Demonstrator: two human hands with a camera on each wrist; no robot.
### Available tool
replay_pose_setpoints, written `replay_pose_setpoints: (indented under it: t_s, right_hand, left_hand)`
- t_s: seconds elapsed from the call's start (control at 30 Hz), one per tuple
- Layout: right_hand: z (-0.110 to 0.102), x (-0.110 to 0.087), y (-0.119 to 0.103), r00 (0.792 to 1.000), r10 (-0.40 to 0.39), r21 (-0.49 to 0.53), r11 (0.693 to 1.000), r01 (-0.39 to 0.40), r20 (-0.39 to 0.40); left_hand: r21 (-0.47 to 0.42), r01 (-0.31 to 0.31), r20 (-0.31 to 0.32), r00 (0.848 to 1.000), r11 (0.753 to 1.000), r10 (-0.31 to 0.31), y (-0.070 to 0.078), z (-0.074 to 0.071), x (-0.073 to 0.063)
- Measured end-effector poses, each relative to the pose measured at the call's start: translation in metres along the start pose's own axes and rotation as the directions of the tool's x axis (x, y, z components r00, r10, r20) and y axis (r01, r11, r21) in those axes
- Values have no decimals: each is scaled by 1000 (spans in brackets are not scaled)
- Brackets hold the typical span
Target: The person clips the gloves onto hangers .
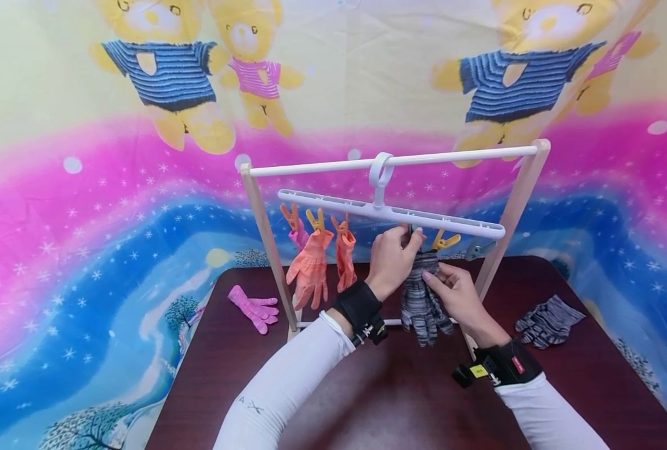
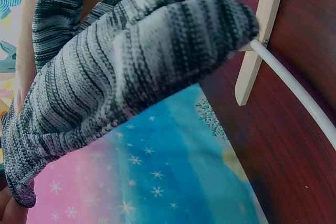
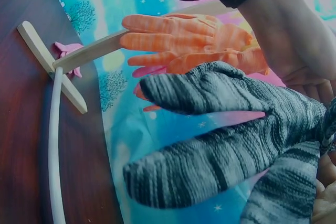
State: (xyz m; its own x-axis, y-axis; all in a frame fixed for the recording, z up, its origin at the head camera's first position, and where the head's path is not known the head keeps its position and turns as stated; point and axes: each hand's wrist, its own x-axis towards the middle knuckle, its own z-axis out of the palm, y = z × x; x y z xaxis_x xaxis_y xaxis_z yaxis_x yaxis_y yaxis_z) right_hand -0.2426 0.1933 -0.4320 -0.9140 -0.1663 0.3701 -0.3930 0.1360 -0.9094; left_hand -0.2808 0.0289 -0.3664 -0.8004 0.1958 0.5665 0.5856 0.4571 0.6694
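A dark grey-and-white striped knit glove (image 1: 420, 300) hangs fingers down below the right half of a white hanger (image 1: 446, 221). My left hand (image 1: 391, 259) is at the glove's cuff, just under the hanger bar, pinching a small dark clip that its fingers mostly hide. From the other side my right hand (image 1: 459, 297) grips the cuff, thumb in front. In the left wrist view the striped glove (image 2: 147, 61) fills the upper part. The right wrist view shows the glove's fingers (image 3: 210, 166) spread, with the cuff at the right edge.
Orange gloves (image 1: 310, 265) hang from clips on the hanger's left half. A yellow clip (image 1: 444, 241) and a grey clip (image 1: 481, 249) hang at right. A wooden-legged rack (image 1: 513, 212) carries the hanger. On the table (image 1: 378, 406) lie a pink glove (image 1: 255, 309) and another grey glove (image 1: 549, 320).
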Motion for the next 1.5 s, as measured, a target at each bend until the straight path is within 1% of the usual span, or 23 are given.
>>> replay_pose_setpoints:
  t_s: [0.07, 0.2, 0.27, 0.33, 0.37, 0.43, 0.47, 0.53, 0.63, 0.77, 0.87, 1.03, 1.23, 1.43, 1.5]
  right_hand:
    - [1, 1, -5, 1000, 6, -12, 1000, -6, -17]
    - [1, 2, -5, 1000, 9, -19, 1000, -10, -28]
    - [2, 1, -5, 999, 4, -14, 1000, -5, -47]
    - [3, 1, -2, 995, -18, -20, 1000, 16, -98]
    - [4, 1, -2, 990, -39, -44, 998, 33, -132]
    - [8, 1, -3, 973, -98, -124, 990, 72, -211]
    - [10, 0, -4, 960, -134, -181, 979, 90, -246]
    - [14, -1, -4, 931, -214, -310, 943, 119, -296]
    - [18, -3, -1, 895, -320, -456, 876, 155, -310]
    - [22, -4, 3, 860, -420, -561, 803, 204, -289]
    - [24, -4, 3, 843, -462, -607, 764, 219, -277]
    - [25, -3, 2, 825, -500, -648, 726, 232, -265]
    - [26, -2, -2, 809, -528, -670, 701, 244, -258]
    - [28, -2, -4, 786, -560, -713, 661, 233, -262]
    - [28, -2, -5, 783, -565, -721, 653, 231, -260]
  left_hand:
    - [8, 0, 0, 1000, 1000, 0, 0, 0, 0]
    - [25, 4, -6, 1000, 1000, -4, 0, 0, 0]
    - [33, 7, -13, 1000, 999, -6, 0, 1, 0]
    - [46, 8, -23, 1000, 999, -7, 0, 1, 0]
    - [50, 9, -26, 1000, 999, -8, 0, 1, 0]
    - [53, 11, -38, 999, 999, -9, 0, 2, 0]
    - [55, 12, -42, 999, 998, -10, 0, 2, 0]
    - [53, 12, -47, 999, 999, -9, 0, 2, 0]
    - [61, 11, -55, 998, 998, -8, 0, 2, 1]
    - [72, 14, -60, 998, 997, -10, 1, 2, 1]
    - [70, 15, -65, 998, 997, -10, 0, 1, 2]
    - [75, 15, -74, 997, 997, -9, 0, 1, 3]
    - [70, 19, -74, 997, 997, -14, 2, 1, 3]
    - [52, 24, -73, 997, 998, -20, 1, 1, 4]
    - [50, 27, -76, 997, 998, -23, 1, 1, 4]
